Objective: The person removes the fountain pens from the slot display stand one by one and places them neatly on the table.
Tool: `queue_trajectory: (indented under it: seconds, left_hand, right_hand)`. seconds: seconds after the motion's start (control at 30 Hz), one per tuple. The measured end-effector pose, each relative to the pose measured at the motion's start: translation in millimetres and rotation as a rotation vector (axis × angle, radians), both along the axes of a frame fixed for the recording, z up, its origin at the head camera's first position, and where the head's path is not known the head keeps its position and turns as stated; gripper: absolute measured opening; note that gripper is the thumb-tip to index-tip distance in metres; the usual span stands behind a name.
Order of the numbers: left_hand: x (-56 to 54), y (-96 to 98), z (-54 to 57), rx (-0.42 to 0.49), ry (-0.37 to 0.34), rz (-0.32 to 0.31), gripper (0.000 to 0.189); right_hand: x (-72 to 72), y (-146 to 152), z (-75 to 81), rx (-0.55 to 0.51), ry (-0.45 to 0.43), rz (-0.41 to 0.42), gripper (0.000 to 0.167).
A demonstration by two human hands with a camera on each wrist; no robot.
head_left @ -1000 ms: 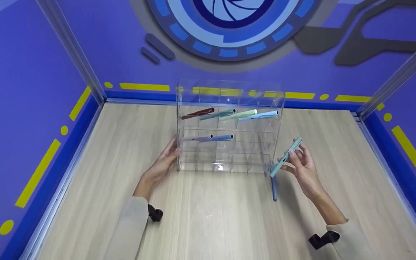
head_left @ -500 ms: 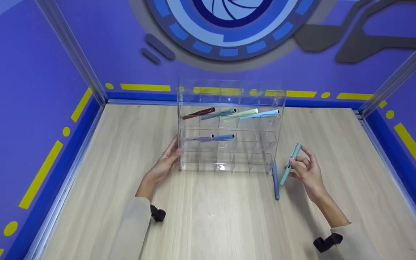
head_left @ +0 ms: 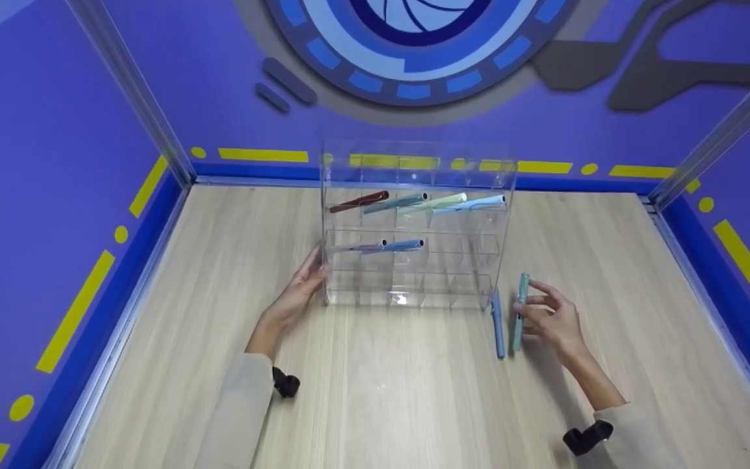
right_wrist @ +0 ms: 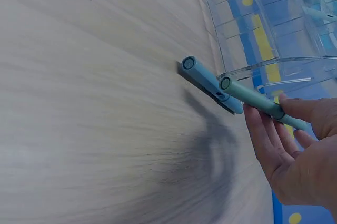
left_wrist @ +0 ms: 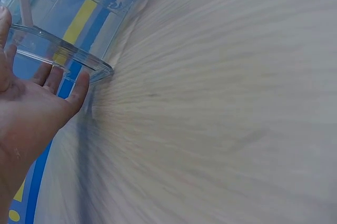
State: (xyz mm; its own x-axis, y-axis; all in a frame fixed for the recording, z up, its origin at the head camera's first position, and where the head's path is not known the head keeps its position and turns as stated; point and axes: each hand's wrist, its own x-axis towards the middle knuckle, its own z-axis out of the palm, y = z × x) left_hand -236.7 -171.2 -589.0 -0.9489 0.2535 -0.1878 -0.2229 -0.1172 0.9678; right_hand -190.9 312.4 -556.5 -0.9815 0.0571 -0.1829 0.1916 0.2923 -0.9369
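Observation:
In the head view a clear acrylic pen rack (head_left: 407, 299) stands upright on the table, several capped pens lying across its tiers. My left hand (head_left: 293, 296) holds the rack's left side, thumb at its front edge; in the left wrist view its fingers (left_wrist: 79, 92) lie along the clear side panel. Between thumb and fingers my right hand (head_left: 554, 322) pinches a teal pen (head_left: 521, 309), right of the rack. A blue pen (head_left: 498, 329) lies on the table by the rack's front right corner. The teal pen overlaps it in the right wrist view.
On the upper tier are a dark red pen (head_left: 359, 202), a dark teal pen (head_left: 396, 203), a pale green pen (head_left: 437, 203) and a light blue pen (head_left: 472, 204). Lower down sit a lilac pen (head_left: 365, 247) and a blue pen (head_left: 401, 246). Purple-blue panels (head_left: 49, 163) border the table.
My right hand has lowered the teal pen toward the table and turned it from slanted to nearly parallel with the loose blue pen. My left hand stays at the rack.

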Motion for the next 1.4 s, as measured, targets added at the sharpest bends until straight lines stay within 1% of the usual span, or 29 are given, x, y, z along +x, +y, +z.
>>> queue_trajectory:
  seconds: [0.13,0.27,0.37,0.53,0.73,0.9,1.07,1.17,1.3,1.4]
  left_hand:
    - [0.1,-1.0,0.0,-0.014,0.0,-0.003,0.07]
    - [0.0,-1.0,0.0,-0.017,0.011,-0.01,0.073]
    - [-0.2,-0.6,0.0,-0.022,0.013,-0.012,0.074]
    - [-0.8,-2.0,0.3,-0.022,0.01,-0.013,0.074]
    - [-1.0,-1.7,1.5,-0.018,-0.01,-0.004,0.073]
    - [0.2,-0.8,1.4,-0.02,-0.016,-0.005,0.072]
    - [1.4,2.7,1.0,-0.016,-0.011,-0.017,0.071]
    - [1.7,2.1,1.7,-0.017,0.001,-0.036,0.069]
    - [2.2,-2.8,3.7,-0.024,0.007,-0.046,0.071]
    - [1.7,-0.7,4.2,-0.03,0.007,-0.051,0.072]
  right_hand:
    - [-1.5,-1.4,-6.8,0.065,-0.016,0.003,0.065]
    - [-4.4,-1.8,-13.5,0.139,0.0,0.005,0.061]
    - [-5.2,-2.5,-17.0,0.219,0.023,0.015,0.056]
    - [-6.3,-7.2,-20.3,0.363,0.085,0.021,0.046]
    - [-9.9,-11.4,-22.5,0.444,0.118,0.023,0.045]
    - [-12.1,-11.2,-24.5,0.46,0.116,0.017,0.044]
    - [-8.4,-7.8,-24.1,0.465,0.099,0.01,0.045]
    - [-6.6,-7.9,-23.6,0.456,0.093,0.009,0.044]
    - [-6.5,-10.6,-24.2,0.426,0.093,0.017,0.043]
    - [-2.5,-6.7,-20.9,0.412,0.087,0.011,0.042]
